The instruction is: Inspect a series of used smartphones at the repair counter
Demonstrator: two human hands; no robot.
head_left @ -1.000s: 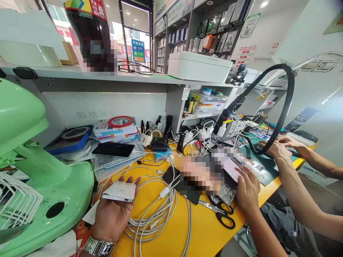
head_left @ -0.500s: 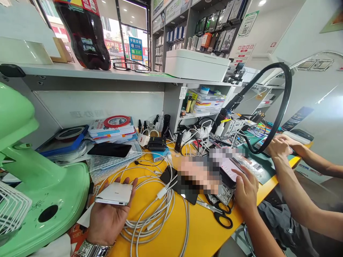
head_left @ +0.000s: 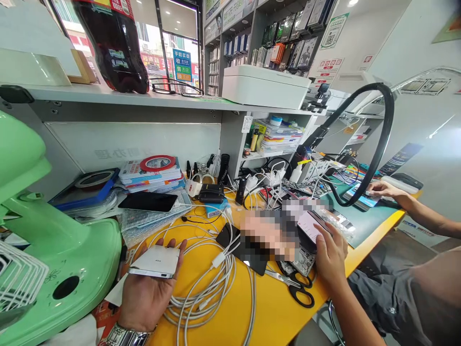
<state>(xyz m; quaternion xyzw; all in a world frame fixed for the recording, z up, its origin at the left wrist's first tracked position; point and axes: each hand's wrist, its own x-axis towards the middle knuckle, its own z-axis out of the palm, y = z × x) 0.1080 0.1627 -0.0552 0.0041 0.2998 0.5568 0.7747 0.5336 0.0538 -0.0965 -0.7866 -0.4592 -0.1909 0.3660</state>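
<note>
My left hand is palm up at the lower left, its fingers curled round a white phone with the back facing up. Over the right part of the yellow table, my right hand has its bent fingers on the edge of a phone with a lit, pinkish screen. A blurred patch hides what lies left of that phone. Just below it are black-handled scissors. Between my hands, a coil of white cable lies beside a dark phone.
A green fan stands at the far left. Another black phone rests on bubble wrap. Another person's hand is over the green mat at the right. A black flexible arm loops above. A cola bottle stands on the shelf.
One of the other person's arms has left the mat, and the remaining hand now touches a colourful flat item there. My own hands look almost unmoved.
</note>
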